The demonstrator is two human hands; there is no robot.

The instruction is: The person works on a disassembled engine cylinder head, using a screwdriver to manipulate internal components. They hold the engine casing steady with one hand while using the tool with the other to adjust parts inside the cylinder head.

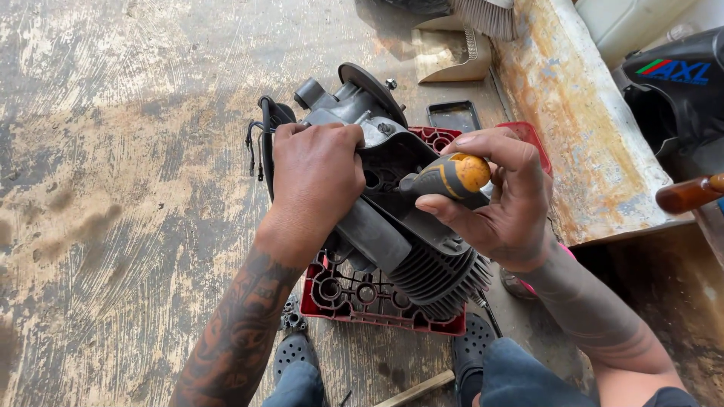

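Note:
A small grey engine (411, 249) with black cooling fins and a round flywheel plate lies tilted on a red plastic crate (354, 298). My left hand (317, 177) grips the engine's upper housing from above, next to a black cable (264, 143). My right hand (501, 200) is shut on a screwdriver with a yellow and grey handle (452, 175); its shaft points into the engine body and is hidden there.
A worn concrete floor (113, 188) spreads to the left. A rusty metal slab (581, 128) rises on the right, with a black phone (454, 115) beside it. A brush (486, 15) lies at the top. A brown wooden handle (690, 194) pokes in from the right. My dark perforated shoes (294, 350) rest below.

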